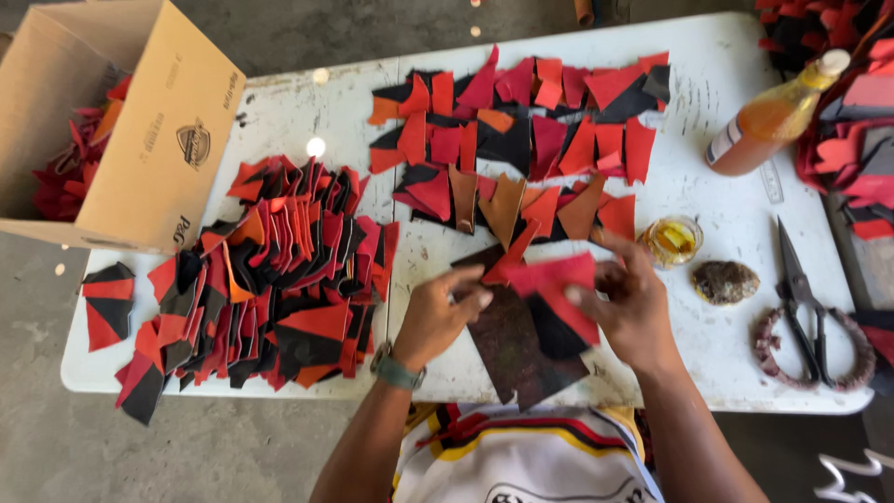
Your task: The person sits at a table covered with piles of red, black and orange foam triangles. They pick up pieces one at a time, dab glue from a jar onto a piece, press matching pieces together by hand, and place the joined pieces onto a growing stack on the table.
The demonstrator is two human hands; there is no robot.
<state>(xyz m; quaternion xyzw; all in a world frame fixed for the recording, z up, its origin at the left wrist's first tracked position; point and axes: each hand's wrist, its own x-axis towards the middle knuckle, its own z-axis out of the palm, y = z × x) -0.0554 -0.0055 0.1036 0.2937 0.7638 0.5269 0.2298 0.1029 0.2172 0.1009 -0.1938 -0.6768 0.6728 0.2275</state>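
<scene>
The left hand (438,312) and the right hand (629,303) each pinch an edge of a red leather piece (554,279), fingers curled closed around it. The piece hangs between both hands, just above a dark brown board (512,349) on the white table (736,219); it is bright red, angular, flat.

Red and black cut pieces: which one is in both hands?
The red leather piece pinched between left hand and right hand, raised above the dark mat; the rest lie flat.

A white, scuffed worktop (726,242) stands on a grey concrete floor (56,447), dappled with small spots of sunlight, an open cardboard box (158,140) at one corner.
</scene>
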